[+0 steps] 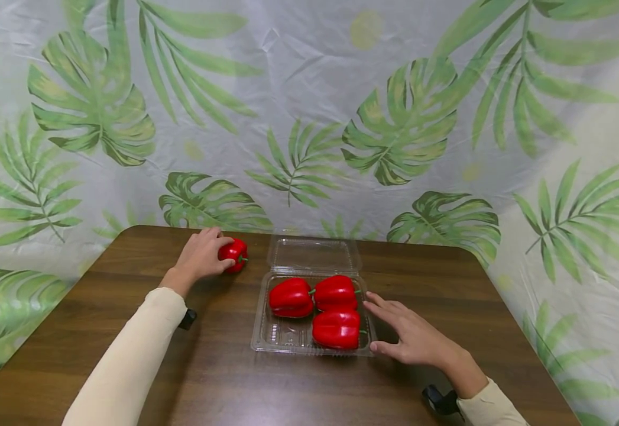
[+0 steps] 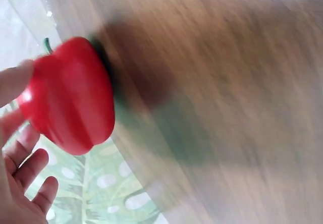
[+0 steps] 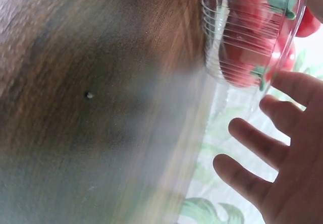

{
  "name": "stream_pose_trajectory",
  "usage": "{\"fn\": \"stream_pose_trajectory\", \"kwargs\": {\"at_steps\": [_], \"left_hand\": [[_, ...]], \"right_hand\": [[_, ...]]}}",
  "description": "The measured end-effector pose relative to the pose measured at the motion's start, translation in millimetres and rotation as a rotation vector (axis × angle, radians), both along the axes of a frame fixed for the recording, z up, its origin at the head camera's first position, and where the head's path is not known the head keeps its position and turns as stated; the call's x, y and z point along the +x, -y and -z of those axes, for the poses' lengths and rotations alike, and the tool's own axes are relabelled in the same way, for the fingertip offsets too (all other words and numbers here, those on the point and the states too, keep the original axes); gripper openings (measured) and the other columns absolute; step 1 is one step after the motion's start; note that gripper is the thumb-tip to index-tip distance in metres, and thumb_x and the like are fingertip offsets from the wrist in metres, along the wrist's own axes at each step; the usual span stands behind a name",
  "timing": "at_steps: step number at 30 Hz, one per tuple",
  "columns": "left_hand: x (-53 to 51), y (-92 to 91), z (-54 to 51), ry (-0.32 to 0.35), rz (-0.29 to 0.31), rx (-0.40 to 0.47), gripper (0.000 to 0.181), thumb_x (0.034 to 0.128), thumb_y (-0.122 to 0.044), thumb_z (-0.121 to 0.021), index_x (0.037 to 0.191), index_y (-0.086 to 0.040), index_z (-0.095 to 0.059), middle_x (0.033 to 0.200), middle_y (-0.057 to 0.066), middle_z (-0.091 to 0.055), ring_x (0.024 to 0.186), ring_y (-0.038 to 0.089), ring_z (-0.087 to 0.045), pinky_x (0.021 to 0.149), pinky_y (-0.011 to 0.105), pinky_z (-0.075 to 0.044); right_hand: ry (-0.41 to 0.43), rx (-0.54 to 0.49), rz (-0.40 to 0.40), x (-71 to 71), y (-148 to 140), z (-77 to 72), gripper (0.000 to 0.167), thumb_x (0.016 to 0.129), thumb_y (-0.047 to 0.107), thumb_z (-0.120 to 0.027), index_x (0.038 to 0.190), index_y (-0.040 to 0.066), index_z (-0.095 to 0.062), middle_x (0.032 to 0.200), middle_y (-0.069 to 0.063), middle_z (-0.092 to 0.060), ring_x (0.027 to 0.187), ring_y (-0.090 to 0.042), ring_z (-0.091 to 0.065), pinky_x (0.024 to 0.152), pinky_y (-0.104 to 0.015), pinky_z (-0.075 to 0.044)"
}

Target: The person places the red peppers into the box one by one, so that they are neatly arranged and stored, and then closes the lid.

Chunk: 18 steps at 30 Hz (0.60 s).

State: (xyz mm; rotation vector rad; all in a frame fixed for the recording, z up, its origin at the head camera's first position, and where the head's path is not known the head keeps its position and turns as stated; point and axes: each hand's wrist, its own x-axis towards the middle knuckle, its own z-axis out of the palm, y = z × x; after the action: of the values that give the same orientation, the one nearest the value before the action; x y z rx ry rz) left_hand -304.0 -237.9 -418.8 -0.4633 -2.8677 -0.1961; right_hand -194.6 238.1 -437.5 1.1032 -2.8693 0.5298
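Observation:
On the back left of the table, my left hand grips a red bell pepper between thumb and forefinger. Up close in the left wrist view, the pepper shows its green stem, and the other fingers are spread off it. A clear plastic clamshell container stands in the middle with its lid folded back. Three red bell peppers lie inside it, stems to the right. Beside the container's right edge is my right hand, fingers extended; thumb and forefinger are at the rim.
A brown wooden table holds everything. Behind it hangs a pale curtain printed with green leaves, reaching the table's back edge. Black wrist straps sit on both forearms, over cream sleeves.

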Motion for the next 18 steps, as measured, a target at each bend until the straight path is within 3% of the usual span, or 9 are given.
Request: {"fn": "stream_pose_trajectory", "kwargs": {"at_steps": [5, 9, 14, 18], "left_hand": [[4.8, 6.4, 0.2, -0.004, -0.025, 0.003, 0.047, 0.0868, -0.032, -0.066, 0.129, -0.011, -0.066, 0.108, 0.015, -0.059, 0.100, 0.033, -0.052, 0.080, 0.047, -0.045], [5.4, 9.6, 0.8, 0.011, -0.039, 0.059, 0.045, 0.0865, -0.033, -0.068, 0.122, -0.005, -0.066, 0.120, 0.018, -0.060, 0.111, 0.037, -0.053, 0.090, 0.052, -0.048], [5.2, 6.5, 0.8, 0.157, -0.043, 0.183, 0.048, 0.0872, -0.028, -0.069, 0.125, -0.002, -0.056, 0.132, 0.020, -0.056, 0.117, 0.038, -0.054, 0.095, 0.058, -0.051], [7.2, 5.4, 0.8, 0.203, -0.058, 0.186, 0.057, 0.0866, -0.029, -0.069, 0.136, -0.005, -0.051, 0.137, 0.022, -0.051, 0.122, 0.041, -0.051, 0.095, 0.063, -0.050]], "right_hand": [[-0.033, -0.008, -0.016, -0.2, -0.5, 1.1, 0.073, 0.089, 0.047, -0.066, 0.149, 0.011, -0.045, 0.160, -0.011, -0.038, 0.134, -0.032, -0.050, 0.100, -0.056, -0.049], [-0.036, -0.011, -0.010, -0.7, 0.5, 0.8, 0.073, 0.088, 0.047, -0.067, 0.148, 0.012, -0.047, 0.160, -0.009, -0.038, 0.134, -0.030, -0.050, 0.101, -0.055, -0.049], [-0.013, -0.006, 0.000, -1.0, 1.0, -0.7, 0.074, 0.087, 0.048, -0.068, 0.148, 0.013, -0.047, 0.160, -0.007, -0.038, 0.135, -0.028, -0.050, 0.102, -0.055, -0.048], [0.009, -0.008, 0.008, -1.3, 1.1, -1.8, 0.074, 0.086, 0.048, -0.068, 0.149, 0.014, -0.046, 0.160, -0.006, -0.038, 0.135, -0.028, -0.049, 0.102, -0.056, -0.048]]}}
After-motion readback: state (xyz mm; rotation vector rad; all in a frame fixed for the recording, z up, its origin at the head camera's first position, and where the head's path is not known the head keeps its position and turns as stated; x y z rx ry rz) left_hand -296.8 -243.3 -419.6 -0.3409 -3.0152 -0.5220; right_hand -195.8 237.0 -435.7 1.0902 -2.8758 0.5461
